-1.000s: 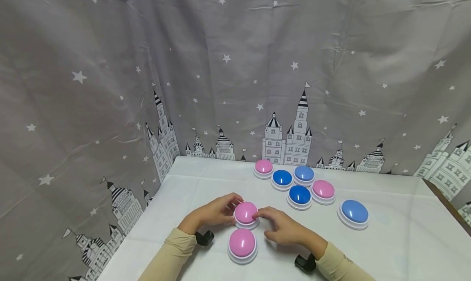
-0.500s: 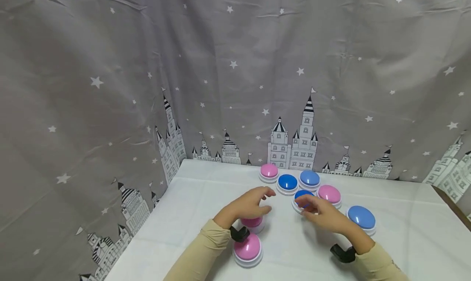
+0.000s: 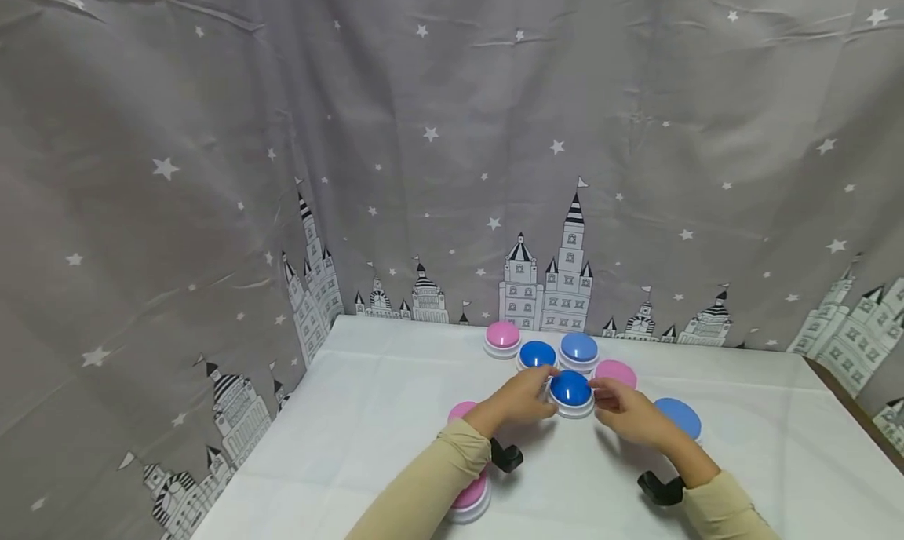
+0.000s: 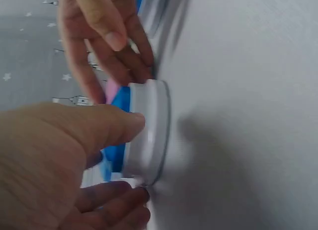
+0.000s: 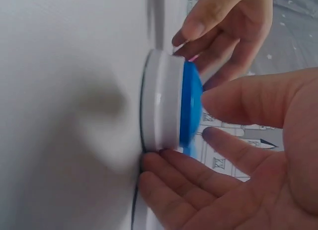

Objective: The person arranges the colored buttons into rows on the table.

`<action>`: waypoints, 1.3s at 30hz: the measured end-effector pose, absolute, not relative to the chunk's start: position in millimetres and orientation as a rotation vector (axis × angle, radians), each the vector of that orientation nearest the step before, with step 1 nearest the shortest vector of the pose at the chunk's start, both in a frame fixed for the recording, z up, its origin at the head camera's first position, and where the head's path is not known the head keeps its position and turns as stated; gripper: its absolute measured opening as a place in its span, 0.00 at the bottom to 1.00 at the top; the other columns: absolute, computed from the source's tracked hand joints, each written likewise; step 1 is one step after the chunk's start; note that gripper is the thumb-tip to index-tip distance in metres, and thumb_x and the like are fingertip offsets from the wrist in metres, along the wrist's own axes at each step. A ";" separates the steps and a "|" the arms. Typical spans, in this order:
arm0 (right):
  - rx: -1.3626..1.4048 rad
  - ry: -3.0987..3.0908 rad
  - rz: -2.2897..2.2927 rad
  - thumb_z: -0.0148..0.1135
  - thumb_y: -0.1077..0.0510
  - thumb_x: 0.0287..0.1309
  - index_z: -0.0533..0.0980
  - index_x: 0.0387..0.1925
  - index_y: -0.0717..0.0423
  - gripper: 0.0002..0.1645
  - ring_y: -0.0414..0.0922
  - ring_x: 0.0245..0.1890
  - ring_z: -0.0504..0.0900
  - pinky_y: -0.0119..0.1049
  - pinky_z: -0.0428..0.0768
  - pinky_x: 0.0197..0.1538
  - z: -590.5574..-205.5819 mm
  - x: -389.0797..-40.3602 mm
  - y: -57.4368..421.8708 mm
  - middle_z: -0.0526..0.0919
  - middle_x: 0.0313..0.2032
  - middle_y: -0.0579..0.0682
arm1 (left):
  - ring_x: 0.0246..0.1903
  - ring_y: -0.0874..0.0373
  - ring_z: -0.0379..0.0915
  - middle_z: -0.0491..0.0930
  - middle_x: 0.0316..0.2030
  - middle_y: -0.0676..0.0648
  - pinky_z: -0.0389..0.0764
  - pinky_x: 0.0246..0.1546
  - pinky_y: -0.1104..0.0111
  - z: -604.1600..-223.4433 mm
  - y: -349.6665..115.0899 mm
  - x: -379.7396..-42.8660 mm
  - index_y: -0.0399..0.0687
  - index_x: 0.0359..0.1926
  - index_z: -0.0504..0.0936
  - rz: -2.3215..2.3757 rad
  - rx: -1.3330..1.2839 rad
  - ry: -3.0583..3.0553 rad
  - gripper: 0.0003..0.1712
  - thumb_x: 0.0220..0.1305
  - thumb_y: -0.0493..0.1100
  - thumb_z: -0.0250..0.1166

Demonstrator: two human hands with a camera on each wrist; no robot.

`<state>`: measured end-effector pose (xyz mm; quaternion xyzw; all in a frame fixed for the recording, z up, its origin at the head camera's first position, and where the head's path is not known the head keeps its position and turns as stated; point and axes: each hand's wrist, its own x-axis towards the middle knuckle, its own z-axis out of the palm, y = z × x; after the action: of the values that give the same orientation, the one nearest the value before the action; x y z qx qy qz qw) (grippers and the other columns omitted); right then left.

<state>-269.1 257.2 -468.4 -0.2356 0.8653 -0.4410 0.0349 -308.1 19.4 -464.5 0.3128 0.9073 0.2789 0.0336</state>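
Centrally, a dark blue button (image 3: 570, 389) rests dome up on the white-covered table (image 3: 353, 422), between a person's left hand (image 3: 521, 403) and right hand (image 3: 631, 416), which face each other across it. Both hands are relaxed, fingers loosely bowed about the white base rather than clenched; from where I stand, I cannot tell how firmly either one touches it. Close behind, towards the table's far edge, stand a second dark blue button (image 3: 537, 354), a light blue button (image 3: 579, 347) and, leftmost of this cluster, a pink button (image 3: 503, 336). Just beyond the right fingertips sits another pink button (image 3: 616, 373), while a further light blue button (image 3: 678, 416), partly masked by the right hand and wrist, lies towards the table's right edge. Nearer the viewer, two more pink buttons (image 3: 475, 491) stand one behind the other, both partly hidden by the left arm and its beige sleeve (image 3: 424, 485). Black devices (image 3: 660, 489) are worn at both wrists. A grey curtain (image 3: 452, 93), printed with white stars and castles, hangs beyond the far edge and alongside the left edge.
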 end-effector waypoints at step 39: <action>-1.114 2.570 -1.259 0.68 0.61 0.58 0.73 0.61 0.55 0.29 0.49 0.53 0.79 0.48 0.79 0.55 -461.6 -189.5 214.9 0.79 0.54 0.47 | 0.48 0.66 0.74 0.78 0.54 0.55 0.76 0.50 0.72 -459.4 -50.7 -225.4 0.53 0.60 0.75 0.851 1.083 2.760 0.31 0.58 0.52 0.74</action>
<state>-189.5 214.9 -461.6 -0.3624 0.8364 -0.4097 0.0355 -225.4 -50.7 -459.4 0.3509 0.8944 0.2758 0.0285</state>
